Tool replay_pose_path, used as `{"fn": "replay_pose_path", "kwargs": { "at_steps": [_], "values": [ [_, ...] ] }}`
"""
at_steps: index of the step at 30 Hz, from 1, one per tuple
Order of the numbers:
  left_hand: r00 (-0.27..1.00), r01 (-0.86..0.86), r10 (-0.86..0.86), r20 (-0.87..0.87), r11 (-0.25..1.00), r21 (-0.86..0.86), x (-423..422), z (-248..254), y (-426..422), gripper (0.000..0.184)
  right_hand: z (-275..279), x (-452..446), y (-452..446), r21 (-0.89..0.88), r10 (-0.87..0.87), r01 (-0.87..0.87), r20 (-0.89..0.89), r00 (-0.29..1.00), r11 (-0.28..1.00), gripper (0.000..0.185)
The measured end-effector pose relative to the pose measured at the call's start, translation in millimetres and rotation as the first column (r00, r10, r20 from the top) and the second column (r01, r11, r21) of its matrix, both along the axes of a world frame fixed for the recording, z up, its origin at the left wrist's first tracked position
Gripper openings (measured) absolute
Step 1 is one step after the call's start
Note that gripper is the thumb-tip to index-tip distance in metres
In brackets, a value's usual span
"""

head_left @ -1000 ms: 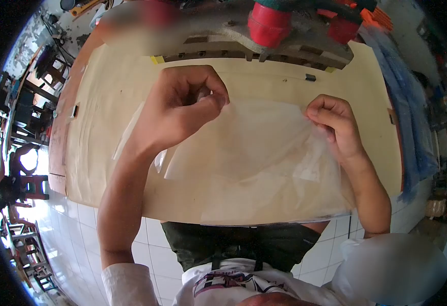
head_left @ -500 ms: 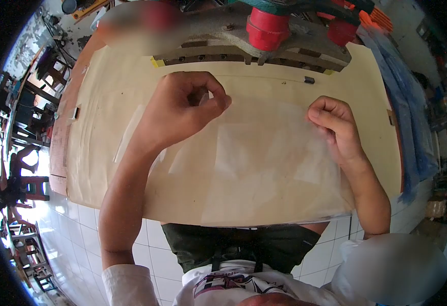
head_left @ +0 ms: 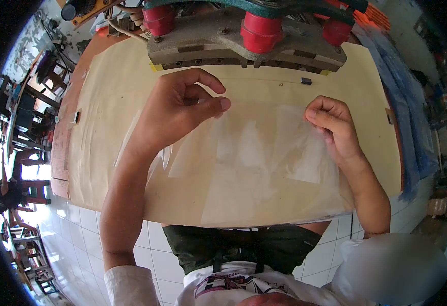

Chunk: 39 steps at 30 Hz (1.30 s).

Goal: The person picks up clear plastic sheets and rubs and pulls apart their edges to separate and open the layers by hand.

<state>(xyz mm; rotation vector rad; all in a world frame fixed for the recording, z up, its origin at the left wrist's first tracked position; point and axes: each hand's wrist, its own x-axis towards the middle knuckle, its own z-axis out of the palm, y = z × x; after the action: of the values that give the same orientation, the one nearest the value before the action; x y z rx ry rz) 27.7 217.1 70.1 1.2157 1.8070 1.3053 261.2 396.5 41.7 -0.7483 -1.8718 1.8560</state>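
A thin, clear plastic sheet (head_left: 264,153) lies over the tan work surface in front of me, with whitish creases and reflections on it. My right hand (head_left: 333,122) pinches its upper right corner between thumb and curled fingers. Above the upper left part of the sheet is my left hand (head_left: 185,104), thumb and index finger apart with nothing visible between them. Some loose film edges (head_left: 166,157) show beside the left wrist. Beyond both hands stands a heavy metal machine head (head_left: 203,43) with red cylindrical parts (head_left: 262,31) and a long bar along its lower front.
The tan-covered table (head_left: 101,127) curves towards my body. A small dark block (head_left: 305,81) lies near the machine, and another small piece (head_left: 76,116) is at the left edge. Blue plastic sheeting (head_left: 410,112) hangs at the right. A person (head_left: 14,186) is at far left.
My left thumb and index finger have parted from a closed pinch. The right hand keeps its pinch on the sheet, almost unmoved. The view has shifted slightly.
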Motion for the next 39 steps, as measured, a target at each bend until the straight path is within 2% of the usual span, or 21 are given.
{"fn": "replay_pose_path", "kwargs": {
  "at_steps": [3,5,11,15,32,39],
  "values": [
    [0.999,0.015,-0.015,0.044,1.0,-0.018,-0.3,2.7,-0.8,0.021,0.4,0.5,0.5,-0.016,0.004,-0.004,0.003,1.0,1.0,0.012],
    [0.991,0.037,-0.037,0.132,0.999,0.003,-2.7,2.5,-1.6,0.021,0.5,0.0,0.5,-0.029,0.006,-0.006,0.002,1.0,1.0,0.012],
    [0.975,0.067,-0.073,0.208,0.997,0.034,-4.2,4.9,-4.0,0.02,-2.5,-0.2,1.1,-0.018,0.003,-0.003,-0.02,1.0,1.0,0.012],
    [0.974,0.077,-0.088,0.21,0.995,0.059,-8.9,-0.8,-3.2,0.019,0.2,-0.8,-0.3,-0.033,0.004,-0.005,-0.022,1.0,0.999,0.012],
    [0.965,0.127,-0.112,0.238,0.991,-0.052,-4.6,6.1,-5.3,0.019,1.4,-1.1,-2.0,-0.017,0.023,-0.023,-0.022,1.0,1.0,0.013],
    [0.976,0.089,-0.086,0.201,0.996,-0.007,-2.1,8.2,-6.0,0.019,1.0,-0.6,-0.9,0.004,0.021,-0.021,-0.009,1.0,1.0,0.015]
  ]
}}
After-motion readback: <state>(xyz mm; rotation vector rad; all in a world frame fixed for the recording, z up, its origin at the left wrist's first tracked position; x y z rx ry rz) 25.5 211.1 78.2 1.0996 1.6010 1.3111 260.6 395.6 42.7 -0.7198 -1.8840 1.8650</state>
